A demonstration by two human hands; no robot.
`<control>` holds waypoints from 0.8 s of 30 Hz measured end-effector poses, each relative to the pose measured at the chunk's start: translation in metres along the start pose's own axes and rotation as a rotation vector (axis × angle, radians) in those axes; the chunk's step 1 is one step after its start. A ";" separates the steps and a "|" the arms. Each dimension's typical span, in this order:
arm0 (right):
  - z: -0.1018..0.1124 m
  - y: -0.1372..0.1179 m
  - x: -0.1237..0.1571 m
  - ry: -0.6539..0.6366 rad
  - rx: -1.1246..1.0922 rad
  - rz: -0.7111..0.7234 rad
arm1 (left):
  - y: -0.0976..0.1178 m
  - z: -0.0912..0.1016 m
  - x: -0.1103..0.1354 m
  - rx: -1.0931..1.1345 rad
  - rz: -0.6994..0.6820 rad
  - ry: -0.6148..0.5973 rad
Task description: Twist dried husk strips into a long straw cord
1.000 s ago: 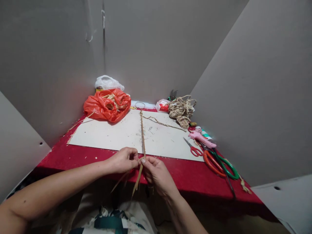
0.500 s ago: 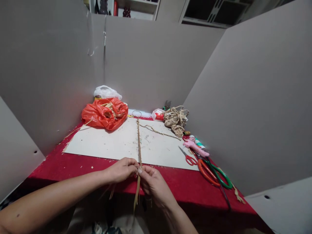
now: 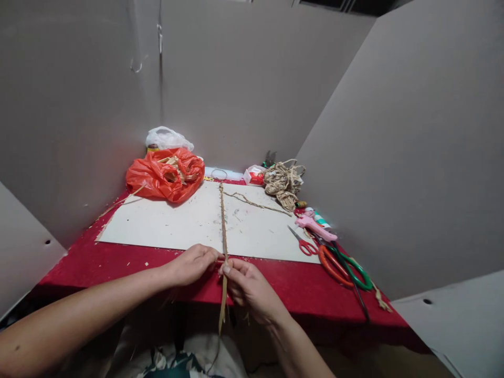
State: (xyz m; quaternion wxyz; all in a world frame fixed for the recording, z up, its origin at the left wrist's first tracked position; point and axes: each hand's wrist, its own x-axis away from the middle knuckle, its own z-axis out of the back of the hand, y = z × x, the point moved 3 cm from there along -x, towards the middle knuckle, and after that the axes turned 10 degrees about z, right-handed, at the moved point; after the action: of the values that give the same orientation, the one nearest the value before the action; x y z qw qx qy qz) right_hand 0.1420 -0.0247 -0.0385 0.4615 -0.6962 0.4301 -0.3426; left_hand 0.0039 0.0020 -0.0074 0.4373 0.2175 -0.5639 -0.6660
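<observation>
Now, right hand (image 3: pixel 252 287): pinching cord (image 3: pixel 223 218), thumb against fingers
Left hand (image 3: pixel 195 265): beside it, grip unclear
Packet (image 3: pixel 255 178): red-white, markings too small to read

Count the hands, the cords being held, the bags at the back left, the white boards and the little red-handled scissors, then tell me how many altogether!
Hands: 2 (left hand, right hand)
Held cord: 1
Bags: 2 (red bag, white bag)
White board: 1
Little red-handled scissors: 1
Total: 7
</observation>
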 end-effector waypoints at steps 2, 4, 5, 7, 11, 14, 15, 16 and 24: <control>0.000 0.000 0.000 -0.015 -0.026 -0.018 | -0.006 0.002 -0.003 0.057 0.017 0.024; 0.000 -0.001 0.000 -0.037 -0.046 -0.033 | -0.010 0.004 -0.005 0.109 0.012 0.051; 0.000 -0.001 0.000 -0.045 -0.051 -0.040 | -0.012 0.004 -0.005 0.128 0.018 0.057; 0.000 0.000 -0.001 -0.042 -0.056 -0.052 | -0.013 0.003 -0.004 0.180 0.061 0.038; 0.000 0.000 -0.002 -0.011 -0.070 -0.046 | -0.009 -0.001 -0.002 0.281 0.147 -0.030; -0.001 0.000 -0.002 -0.019 -0.063 -0.037 | -0.006 -0.003 -0.004 0.266 0.120 -0.018; -0.001 0.000 -0.002 -0.021 -0.059 -0.035 | -0.005 -0.002 -0.005 0.267 0.094 -0.003; -0.001 0.000 -0.002 -0.020 -0.055 -0.033 | -0.005 -0.002 -0.005 0.273 0.068 0.015; 0.000 -0.003 -0.001 -0.024 -0.069 -0.086 | -0.006 0.003 -0.005 0.338 0.092 0.082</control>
State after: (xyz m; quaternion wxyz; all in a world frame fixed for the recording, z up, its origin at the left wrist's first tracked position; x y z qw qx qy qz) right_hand 0.1430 -0.0230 -0.0358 0.4271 -0.7337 0.4057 -0.3388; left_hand 0.0025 0.0080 -0.0137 0.4472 0.2889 -0.6589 -0.5314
